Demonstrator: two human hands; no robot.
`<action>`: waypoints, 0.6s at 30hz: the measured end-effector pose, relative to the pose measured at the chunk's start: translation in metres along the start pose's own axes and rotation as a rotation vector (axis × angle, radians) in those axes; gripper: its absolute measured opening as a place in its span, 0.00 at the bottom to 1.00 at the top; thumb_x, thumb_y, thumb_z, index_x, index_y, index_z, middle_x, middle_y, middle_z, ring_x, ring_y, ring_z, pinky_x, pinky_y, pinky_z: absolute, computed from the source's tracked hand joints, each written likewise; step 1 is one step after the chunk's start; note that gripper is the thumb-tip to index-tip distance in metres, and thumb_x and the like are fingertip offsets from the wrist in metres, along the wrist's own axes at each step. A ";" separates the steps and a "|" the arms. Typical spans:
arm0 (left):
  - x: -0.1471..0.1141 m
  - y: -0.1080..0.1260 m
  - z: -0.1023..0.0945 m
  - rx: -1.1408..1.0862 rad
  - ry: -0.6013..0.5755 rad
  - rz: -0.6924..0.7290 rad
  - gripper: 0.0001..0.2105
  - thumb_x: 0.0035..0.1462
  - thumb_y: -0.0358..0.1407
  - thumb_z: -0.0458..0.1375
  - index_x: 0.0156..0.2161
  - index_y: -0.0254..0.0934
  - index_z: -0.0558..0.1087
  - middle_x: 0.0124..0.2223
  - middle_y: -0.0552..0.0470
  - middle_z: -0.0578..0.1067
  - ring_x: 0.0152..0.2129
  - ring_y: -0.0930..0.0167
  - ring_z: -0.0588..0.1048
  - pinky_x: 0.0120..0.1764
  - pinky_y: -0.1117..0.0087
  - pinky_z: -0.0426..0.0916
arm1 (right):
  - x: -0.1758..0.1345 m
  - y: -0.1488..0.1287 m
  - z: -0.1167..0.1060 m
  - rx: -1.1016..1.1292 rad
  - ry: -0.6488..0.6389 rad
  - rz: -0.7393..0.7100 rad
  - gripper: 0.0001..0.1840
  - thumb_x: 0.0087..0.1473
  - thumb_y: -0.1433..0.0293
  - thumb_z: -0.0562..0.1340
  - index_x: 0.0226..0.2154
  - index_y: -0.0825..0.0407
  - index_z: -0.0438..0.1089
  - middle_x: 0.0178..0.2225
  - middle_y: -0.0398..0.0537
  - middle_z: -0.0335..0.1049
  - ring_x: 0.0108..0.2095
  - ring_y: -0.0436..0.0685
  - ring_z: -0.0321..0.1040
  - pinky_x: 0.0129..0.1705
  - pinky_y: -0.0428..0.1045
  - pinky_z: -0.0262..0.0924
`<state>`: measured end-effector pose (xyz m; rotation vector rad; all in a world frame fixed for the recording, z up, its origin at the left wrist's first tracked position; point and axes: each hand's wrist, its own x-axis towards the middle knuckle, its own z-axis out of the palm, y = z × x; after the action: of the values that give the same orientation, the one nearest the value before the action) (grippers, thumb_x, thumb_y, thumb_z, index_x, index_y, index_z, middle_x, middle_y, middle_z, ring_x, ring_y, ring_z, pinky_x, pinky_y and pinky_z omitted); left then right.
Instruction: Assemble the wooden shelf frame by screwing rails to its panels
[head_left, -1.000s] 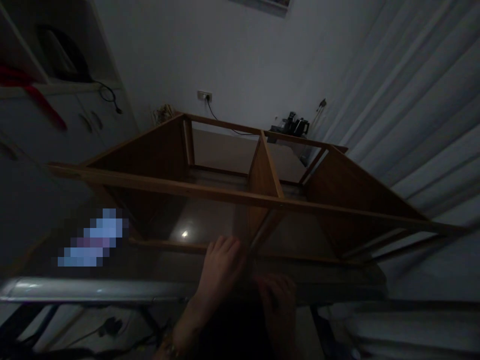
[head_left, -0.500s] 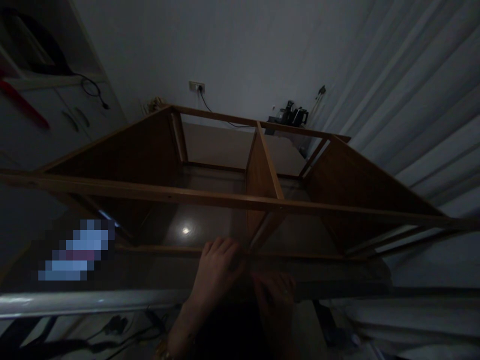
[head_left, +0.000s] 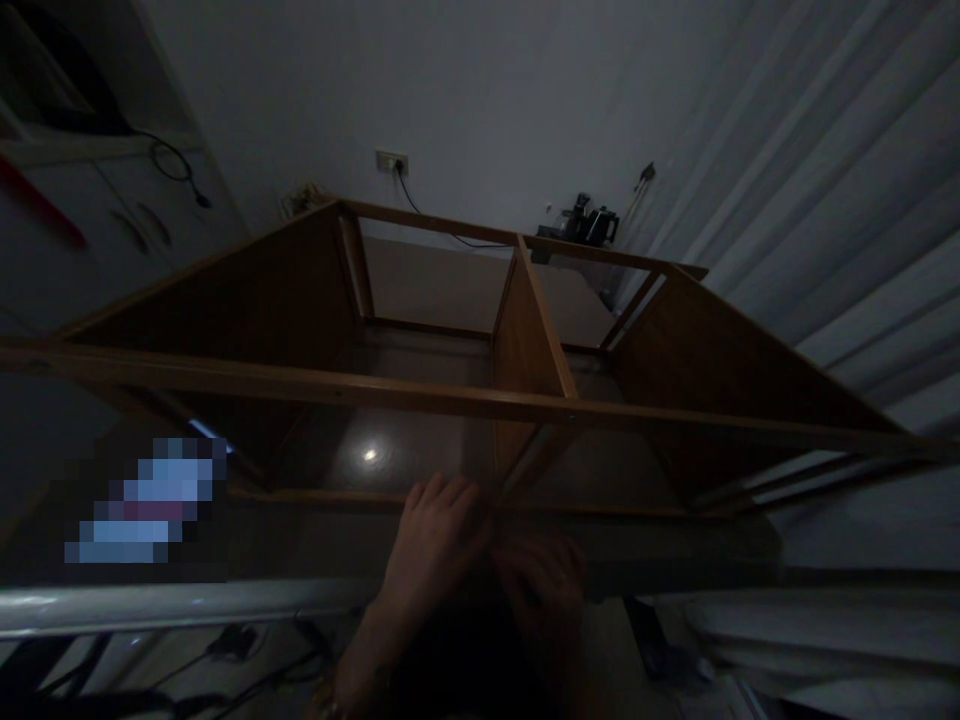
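A wooden cabinet frame [head_left: 442,392] with side panels and a middle divider [head_left: 529,325] rests on the dark table [head_left: 315,545] in front of me. My left hand [head_left: 439,525] is closed, its bent fingers at the frame's lower front rail [head_left: 322,496], just left of the divider's foot. Close beside it on the right, my right hand [head_left: 544,580] is closed too, its fingers curled toward the left hand. Deep shadow hides the fingertips, and I cannot make out what lies between them.
A blurred-out bright patch [head_left: 146,505] lies at the table's left. White curtains [head_left: 847,200] hang on the right. A kettle [head_left: 600,226] stands beyond the frame, near a wall socket [head_left: 391,161] with a cord. White cupboards [head_left: 97,220] are at left; cables lie below the table.
My right hand has moved slightly left and up, closer to the left hand. The left hand stays almost still. The view has shifted slightly.
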<state>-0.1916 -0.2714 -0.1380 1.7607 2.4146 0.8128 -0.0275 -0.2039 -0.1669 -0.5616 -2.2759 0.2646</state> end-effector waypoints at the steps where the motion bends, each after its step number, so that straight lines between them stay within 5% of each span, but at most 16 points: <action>1: 0.000 0.000 0.000 0.001 0.002 0.001 0.05 0.60 0.35 0.58 0.42 0.43 0.71 0.42 0.54 0.76 0.41 0.63 0.69 0.44 0.61 0.59 | 0.001 0.002 -0.001 -0.002 -0.013 -0.019 0.05 0.60 0.70 0.61 0.36 0.43 0.72 0.33 0.38 0.76 0.36 0.53 0.70 0.45 0.53 0.52; 18: -0.001 0.002 -0.004 -0.001 -0.025 0.008 0.04 0.62 0.35 0.56 0.42 0.42 0.70 0.42 0.54 0.75 0.41 0.62 0.69 0.45 0.59 0.60 | 0.003 0.003 -0.004 0.016 -0.038 0.001 0.12 0.64 0.63 0.57 0.34 0.45 0.75 0.32 0.46 0.71 0.35 0.54 0.65 0.36 0.49 0.62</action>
<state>-0.1908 -0.2732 -0.1341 1.7699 2.3930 0.7873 -0.0252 -0.1996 -0.1632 -0.5540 -2.3079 0.2961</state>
